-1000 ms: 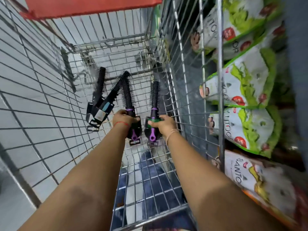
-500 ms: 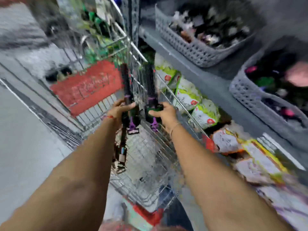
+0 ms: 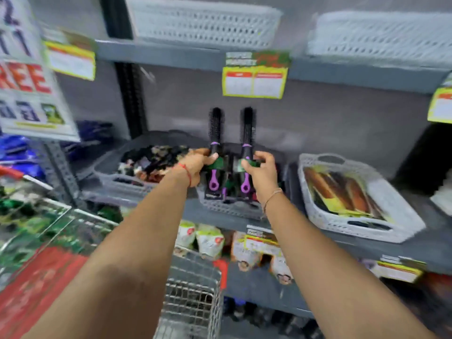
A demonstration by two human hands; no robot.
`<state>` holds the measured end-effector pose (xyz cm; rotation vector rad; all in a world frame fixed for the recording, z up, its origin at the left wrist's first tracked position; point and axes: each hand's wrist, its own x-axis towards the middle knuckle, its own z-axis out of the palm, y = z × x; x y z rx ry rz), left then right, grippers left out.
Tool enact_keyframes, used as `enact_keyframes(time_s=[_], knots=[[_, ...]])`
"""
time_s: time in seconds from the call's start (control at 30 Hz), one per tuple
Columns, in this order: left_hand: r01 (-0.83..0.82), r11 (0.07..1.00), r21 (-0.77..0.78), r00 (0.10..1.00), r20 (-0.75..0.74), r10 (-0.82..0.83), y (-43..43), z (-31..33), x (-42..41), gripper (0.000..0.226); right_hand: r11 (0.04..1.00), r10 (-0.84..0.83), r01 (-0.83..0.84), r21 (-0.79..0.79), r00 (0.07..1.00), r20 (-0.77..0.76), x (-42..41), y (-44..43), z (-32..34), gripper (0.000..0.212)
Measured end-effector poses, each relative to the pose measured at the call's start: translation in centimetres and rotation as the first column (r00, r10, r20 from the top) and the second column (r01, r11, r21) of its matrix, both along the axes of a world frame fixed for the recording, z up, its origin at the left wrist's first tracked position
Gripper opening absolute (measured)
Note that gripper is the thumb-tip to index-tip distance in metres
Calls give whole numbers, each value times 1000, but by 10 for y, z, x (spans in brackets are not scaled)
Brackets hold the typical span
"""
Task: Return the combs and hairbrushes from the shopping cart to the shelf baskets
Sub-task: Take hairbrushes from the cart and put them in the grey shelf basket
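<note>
My left hand (image 3: pixel 195 165) grips a round black hairbrush (image 3: pixel 215 133) with a purple handle, held upright. A second, matching hairbrush (image 3: pixel 247 133) stands upright in my right hand (image 3: pixel 263 172). Both brushes hang just over a small grey shelf basket (image 3: pixel 230 209) on the middle shelf, their purple handle ends near its rim. The wire shopping cart (image 3: pixel 193 289) is below my arms at the bottom centre; its inside is blurred.
A dark grey basket (image 3: pixel 122 179) of mixed small items sits to the left, a white basket (image 3: pixel 391 216) of packaged goods to the right. Two white baskets (image 3: pixel 203 23) stand on the shelf above. Yellow price tags (image 3: pixel 254 81) hang from the shelf edge. Pouches fill the lower shelf.
Both hands lifted the two brushes out of the cart and up to the middle shelf. The view swung from the cart floor to the shelf baskets.
</note>
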<state>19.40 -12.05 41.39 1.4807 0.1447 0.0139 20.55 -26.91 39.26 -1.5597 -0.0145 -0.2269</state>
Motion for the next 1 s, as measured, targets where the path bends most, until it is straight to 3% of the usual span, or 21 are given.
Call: enact_keyframes(time_s=[0.07, 0.13, 0.2, 0.37, 0.4, 0.43, 0.5, 0.53, 0.57, 0.6, 0.67, 0.7, 0.77, 0.83, 0.87, 0.93, 1.0], knots=[[21, 979, 204, 999, -48, -11, -17, 4, 28, 10, 992, -91, 86, -90, 994, -53, 23, -31, -5, 33], [-24, 913, 407, 996, -68, 56, -27, -1, 56, 39, 974, -157, 132, -186, 979, -126, 41, -48, -12, 22], [-46, 867, 496, 996, -45, 79, -37, -12, 74, 46, 947, -200, 138, -290, 961, -194, 57, -56, -20, 18], [-84, 757, 649, 989, -39, 143, -42, -54, 106, 25, 892, -198, 43, -450, 933, -302, 79, -53, -45, 36], [-44, 687, 726, 989, -65, 131, -41, -60, 107, 19, 873, -209, 33, -487, 926, -313, 79, -51, -50, 37], [7, 560, 828, 988, -93, 126, -40, -66, 107, 23, 852, -215, 19, -523, 924, -316, 78, -48, -55, 39], [62, 167, 984, 988, -84, 129, -44, -76, 99, 40, 856, -201, -7, -517, 917, -345, 73, -42, -62, 46], [62, 25, 998, 990, -64, 123, -47, -78, 93, 45, 848, -201, -12, -530, 918, -342, 71, -40, -63, 48], [64, -23, 998, 992, -61, 111, -50, -80, 86, 49, 826, -214, -20, -564, 914, -346, 68, -38, -62, 48], [84, -6, 996, 993, -83, 90, -51, -81, 81, 53, 784, -238, -32, -619, 907, -348, 65, -37, -60, 45], [146, 120, 982, 986, -154, 59, -43, -78, 69, 63, 624, -287, -69, -778, 906, -311, 56, -33, -54, 40], [127, 208, 970, 989, -141, 53, -35, -76, 63, 66, 542, -301, -68, -838, 915, -269, 51, -29, -50, 41], [-89, 461, 883, 994, 53, 91, -10, -71, 44, 60, 477, -266, 9, -879, 954, -134, 38, -11, -40, 47], [-391, 683, 618, 920, 236, 313, 19, -67, 14, 43, 545, -149, 134, -827, 987, 62, 18, 20, -26, 48], [-511, 703, 495, 858, 240, 455, 38, -66, -3, 38, 610, -68, 155, -777, 987, 144, 5, 42, -18, 46], [-674, 650, 351, 725, 147, 673, 84, -72, -36, 41, 762, 104, 66, -644, 969, 223, -23, 92, -6, 41], [-743, 578, 338, 622, 29, 782, 131, -84, -69, 47, 828, 274, -136, -544, 945, 180, -51, 144, -7, 40]])
